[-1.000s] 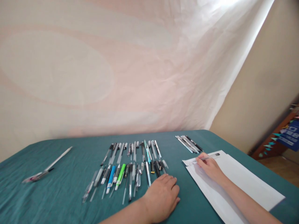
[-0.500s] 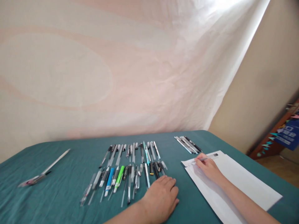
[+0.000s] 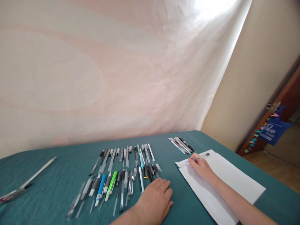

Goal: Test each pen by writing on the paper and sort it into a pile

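Observation:
Near the upper left part of the white paper, my right hand is closed around a slim clear pen with a dark end. The pen slants, and its tip is close to the sheet; I cannot make out any marks there clearly. My left hand lies palm down on the cloth, fingers stretched out, holding nothing. Its fingertips are beside the near row of pens, by several dark pens. In that row are a green highlighter and a blue highlighter.
A farther row of pens lies behind the near one. Several more pens sit together at the back right of the green tablecloth. A long white pen-like stick lies at the left. A pale curtain hangs behind.
The camera view has turned a little to the right, so everything on the table appears shifted left. Both hands keep nearly the same pose, and the pen stays in the right one.

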A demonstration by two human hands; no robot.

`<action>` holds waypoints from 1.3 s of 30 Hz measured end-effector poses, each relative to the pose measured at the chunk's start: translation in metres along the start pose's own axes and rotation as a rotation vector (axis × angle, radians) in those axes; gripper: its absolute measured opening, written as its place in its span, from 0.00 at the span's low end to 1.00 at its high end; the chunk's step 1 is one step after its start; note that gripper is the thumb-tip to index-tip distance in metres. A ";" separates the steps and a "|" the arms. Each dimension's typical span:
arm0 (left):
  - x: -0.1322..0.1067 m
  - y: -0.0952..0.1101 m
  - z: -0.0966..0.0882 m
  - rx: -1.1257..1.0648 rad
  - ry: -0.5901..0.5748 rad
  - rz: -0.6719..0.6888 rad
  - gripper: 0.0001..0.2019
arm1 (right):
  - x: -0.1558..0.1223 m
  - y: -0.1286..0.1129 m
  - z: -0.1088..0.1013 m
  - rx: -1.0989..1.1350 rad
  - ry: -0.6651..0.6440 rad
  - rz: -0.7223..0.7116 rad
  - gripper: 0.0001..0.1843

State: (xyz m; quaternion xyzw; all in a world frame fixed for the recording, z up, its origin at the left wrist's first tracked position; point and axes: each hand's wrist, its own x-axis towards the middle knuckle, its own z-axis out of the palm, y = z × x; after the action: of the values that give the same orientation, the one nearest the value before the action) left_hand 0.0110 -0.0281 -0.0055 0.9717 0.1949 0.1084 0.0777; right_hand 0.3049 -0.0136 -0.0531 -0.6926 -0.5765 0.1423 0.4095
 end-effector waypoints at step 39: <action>0.001 -0.003 0.007 0.015 0.014 0.006 0.15 | -0.001 -0.003 -0.001 -0.026 -0.017 -0.023 0.11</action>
State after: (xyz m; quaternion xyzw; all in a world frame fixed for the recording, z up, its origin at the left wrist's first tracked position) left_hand 0.0119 -0.0256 -0.0125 0.9720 0.1934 0.1140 0.0689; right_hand 0.3031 -0.0147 -0.0503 -0.6900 -0.5897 0.1357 0.3972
